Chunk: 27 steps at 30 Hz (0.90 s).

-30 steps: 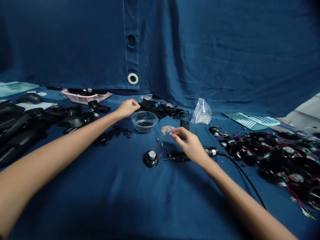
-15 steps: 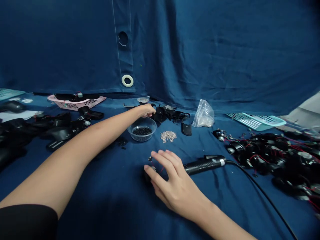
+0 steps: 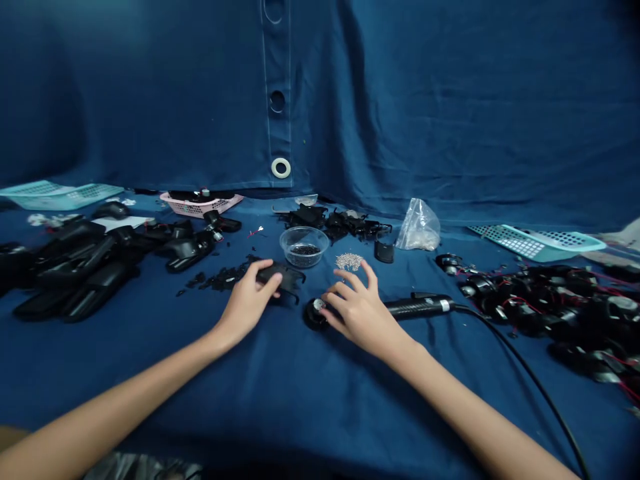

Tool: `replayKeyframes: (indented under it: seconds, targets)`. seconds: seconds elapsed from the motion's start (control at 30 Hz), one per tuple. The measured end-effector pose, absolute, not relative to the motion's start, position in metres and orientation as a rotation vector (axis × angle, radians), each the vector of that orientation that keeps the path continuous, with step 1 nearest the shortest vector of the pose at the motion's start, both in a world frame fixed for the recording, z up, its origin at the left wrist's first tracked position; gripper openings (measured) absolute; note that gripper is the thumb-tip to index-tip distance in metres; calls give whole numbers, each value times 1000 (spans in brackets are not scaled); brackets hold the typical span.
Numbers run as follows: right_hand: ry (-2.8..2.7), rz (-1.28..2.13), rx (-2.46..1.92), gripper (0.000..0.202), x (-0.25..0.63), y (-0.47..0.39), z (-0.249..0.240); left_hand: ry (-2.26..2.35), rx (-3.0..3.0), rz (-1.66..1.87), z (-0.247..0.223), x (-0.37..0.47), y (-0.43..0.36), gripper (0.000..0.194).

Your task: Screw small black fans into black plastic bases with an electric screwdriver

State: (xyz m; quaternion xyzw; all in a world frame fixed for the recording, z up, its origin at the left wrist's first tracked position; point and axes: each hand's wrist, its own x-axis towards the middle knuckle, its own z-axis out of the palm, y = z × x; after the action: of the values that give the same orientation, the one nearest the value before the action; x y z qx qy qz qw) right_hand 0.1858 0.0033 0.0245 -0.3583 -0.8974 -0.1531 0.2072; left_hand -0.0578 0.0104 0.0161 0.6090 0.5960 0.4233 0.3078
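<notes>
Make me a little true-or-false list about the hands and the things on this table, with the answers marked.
1. The left hand holds a flat black piece. True.
2. The right hand is at the round part. True.
3. The silver bits are inside the bowl. False: the silver bits lie on the cloth, beside the bowl.
4. The pink basket is at the far right. False: the pink basket is toward the left.
5. The bag is see-through. True.
6. The left hand holds the tool. False: the tool lies by the right hand.
</notes>
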Motion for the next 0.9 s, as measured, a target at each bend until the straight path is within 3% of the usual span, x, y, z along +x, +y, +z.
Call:
replayKeyframes:
  seconds: [0.1, 0.23, 0.37, 0.43, 0.57, 0.9]
  targets:
    - [-2513, -401, -970, 21, 183, 1, 23, 1710, 1927, 730, 2, -76, -23, 65]
    - [-2526, -146, -1057, 28, 179, 5, 15, 1898, 2311, 332, 5, -90, -36, 55]
    - [-2432, 338, -1091, 22, 179, 12, 8, 1673, 2500, 404, -1, -89, -20, 64]
    - [-2367, 469, -1074, 20, 180, 14, 6, 1492, 2559, 416, -6, -85, -7, 55]
    - [-2308, 543, -1078, 18, 185, 14, 5, 1353, 2607, 556, -8, -83, 10, 39]
    - [-2252, 614, -1059, 23, 185, 12, -5, 866, 2778, 604, -3, -75, 13, 32]
